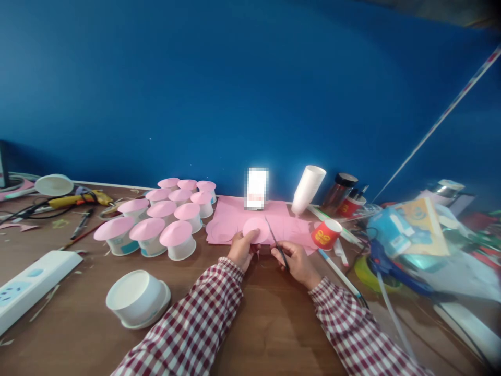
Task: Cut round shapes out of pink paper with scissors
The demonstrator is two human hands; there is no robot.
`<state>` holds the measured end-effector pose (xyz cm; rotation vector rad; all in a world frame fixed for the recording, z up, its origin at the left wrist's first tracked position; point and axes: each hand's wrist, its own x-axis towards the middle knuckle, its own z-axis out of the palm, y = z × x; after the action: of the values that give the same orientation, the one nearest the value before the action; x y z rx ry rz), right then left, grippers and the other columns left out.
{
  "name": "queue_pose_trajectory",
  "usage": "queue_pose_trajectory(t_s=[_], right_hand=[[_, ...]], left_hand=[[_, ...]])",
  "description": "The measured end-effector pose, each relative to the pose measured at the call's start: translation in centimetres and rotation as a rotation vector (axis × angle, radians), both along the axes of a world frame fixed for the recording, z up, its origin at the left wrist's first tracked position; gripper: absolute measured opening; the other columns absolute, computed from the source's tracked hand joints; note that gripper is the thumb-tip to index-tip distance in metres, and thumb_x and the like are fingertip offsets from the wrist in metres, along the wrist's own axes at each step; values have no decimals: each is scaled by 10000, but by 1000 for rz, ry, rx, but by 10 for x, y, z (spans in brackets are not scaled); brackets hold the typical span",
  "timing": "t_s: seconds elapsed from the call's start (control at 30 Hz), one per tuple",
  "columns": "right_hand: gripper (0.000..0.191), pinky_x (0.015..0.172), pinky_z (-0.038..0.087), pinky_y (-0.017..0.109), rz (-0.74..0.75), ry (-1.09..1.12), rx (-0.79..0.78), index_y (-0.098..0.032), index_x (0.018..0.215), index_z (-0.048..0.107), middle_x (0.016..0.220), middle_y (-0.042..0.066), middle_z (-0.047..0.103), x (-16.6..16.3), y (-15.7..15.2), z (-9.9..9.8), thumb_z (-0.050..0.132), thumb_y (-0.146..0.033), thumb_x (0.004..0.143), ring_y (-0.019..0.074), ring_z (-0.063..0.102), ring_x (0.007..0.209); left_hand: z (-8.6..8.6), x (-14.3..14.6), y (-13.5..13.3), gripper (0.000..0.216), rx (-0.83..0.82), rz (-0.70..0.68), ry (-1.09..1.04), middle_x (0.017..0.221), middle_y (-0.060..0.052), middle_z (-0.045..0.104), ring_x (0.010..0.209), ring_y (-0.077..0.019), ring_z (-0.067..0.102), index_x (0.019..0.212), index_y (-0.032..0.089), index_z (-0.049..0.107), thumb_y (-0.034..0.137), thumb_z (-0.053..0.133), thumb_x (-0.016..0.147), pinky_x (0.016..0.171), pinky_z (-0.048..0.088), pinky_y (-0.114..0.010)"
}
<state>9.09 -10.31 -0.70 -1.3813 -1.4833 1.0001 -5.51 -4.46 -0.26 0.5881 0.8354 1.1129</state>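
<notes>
My left hand pinches a round pink paper disc between thumb and fingers. Close to the disc's right edge are dark scissors, gripped in my right hand, with the blades pointing up and away from me. Beneath and behind the disc lie pink paper sheets, with curved outlines visible at their left end. To the left stand several white paper cups topped with pink cones, set in rows. A white bowl rests upside down near my left sleeve.
A stack of white cups leans behind a red paper cup. Far left are a white power strip and a yellow glue gun. Plastic bags, a blue glue gun and cables crowd the right. A blue wall closes the back.
</notes>
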Motion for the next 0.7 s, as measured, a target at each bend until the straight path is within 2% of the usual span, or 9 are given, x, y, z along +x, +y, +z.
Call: queue_pose_trajectory(t_s=[0.23, 0.7], right_hand=[[320, 417, 369, 204, 15, -11, 9, -143, 850, 610, 562, -40, 492, 1, -1, 0, 586, -456, 792, 86, 448, 438], [312, 409, 346, 204, 30, -54, 32, -150, 827, 613, 526, -46, 475, 1, -2, 3, 588, -459, 794, 90, 438, 437]], left_hand=[[2, 0, 0, 217, -11, 29, -22, 626, -12, 555, 456, -68, 485, 811, 88, 567, 173, 695, 658, 396, 399, -191], [-2, 0, 2, 214, -7, 30, -48, 588, -1, 544, 431, -70, 476, 791, 100, 566, 193, 697, 649, 389, 397, -195]])
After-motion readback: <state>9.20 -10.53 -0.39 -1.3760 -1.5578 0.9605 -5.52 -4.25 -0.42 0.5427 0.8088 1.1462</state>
